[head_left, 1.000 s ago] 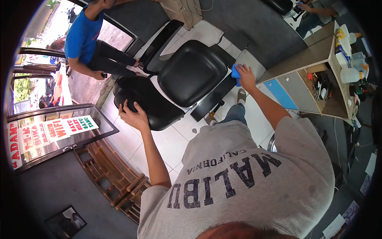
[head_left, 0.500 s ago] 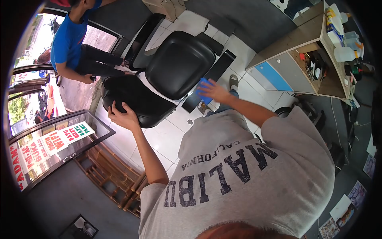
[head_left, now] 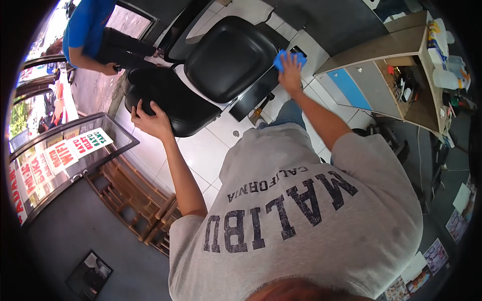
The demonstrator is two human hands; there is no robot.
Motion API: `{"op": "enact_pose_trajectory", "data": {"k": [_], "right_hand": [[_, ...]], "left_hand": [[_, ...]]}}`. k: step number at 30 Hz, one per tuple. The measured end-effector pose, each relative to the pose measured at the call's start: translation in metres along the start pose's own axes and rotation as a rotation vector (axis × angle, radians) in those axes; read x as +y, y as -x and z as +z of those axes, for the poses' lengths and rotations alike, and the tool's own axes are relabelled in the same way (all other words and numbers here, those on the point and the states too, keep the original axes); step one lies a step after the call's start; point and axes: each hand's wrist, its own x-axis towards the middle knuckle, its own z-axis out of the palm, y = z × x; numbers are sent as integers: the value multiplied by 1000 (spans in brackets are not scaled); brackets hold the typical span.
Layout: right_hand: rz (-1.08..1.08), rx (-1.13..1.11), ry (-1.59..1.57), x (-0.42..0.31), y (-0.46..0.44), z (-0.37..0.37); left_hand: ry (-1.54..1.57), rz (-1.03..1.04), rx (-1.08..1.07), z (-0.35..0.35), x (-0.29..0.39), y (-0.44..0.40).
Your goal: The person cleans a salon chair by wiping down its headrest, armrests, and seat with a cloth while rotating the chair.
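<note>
A black padded chair (head_left: 231, 57) with a separate-looking backrest (head_left: 168, 100) fills the upper middle of the view. My left hand (head_left: 152, 120) rests on the lower left part of the backrest, fingers spread, holding nothing. Under the fingers of my right hand (head_left: 290, 75) is a blue cloth (head_left: 296, 59), pressed on the far part of the chair's black armrest (head_left: 253, 95) on the right side.
A person in a blue shirt (head_left: 90, 30) stands at the upper left by the doorway. A glass door with paper signs (head_left: 65, 155) and a bamboo bench (head_left: 135, 195) are at the left. An open-shelved cabinet (head_left: 371, 85) with bottles (head_left: 449, 79) stands at the right.
Over the last second my right hand moved the blue cloth towards me along the armrest, then away again. My left hand stays on the backrest. The whole view has shifted somewhat.
</note>
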Motion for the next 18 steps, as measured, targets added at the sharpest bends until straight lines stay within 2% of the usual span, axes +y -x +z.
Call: {"op": "enact_pose_trajectory", "data": {"k": [2,4,7,10,13,16,18], "right_hand": [[-168,-70,-91,-43,52,13],[-344,-287,-67,-88,93,10],[-672,-438,-283,-106,116,-1],[-172,-775,-719,-111,91,-31],[783,-866,-1518,-94,56,-73],[1115,-880,-1636,-65,34,-100],[1043,-890,-1753,-46,21,-102]], "left_hand": [[11,4,7,0,2,0],[10,4,5,-2,2,-2],[14,14,6,2,-1,-1],[24,8,4,2,-4,-1],[28,-8,1,1,-4,-2],[19,-5,-2,2,-1,-1],[28,-2,-5,1,-2,-1]]}}
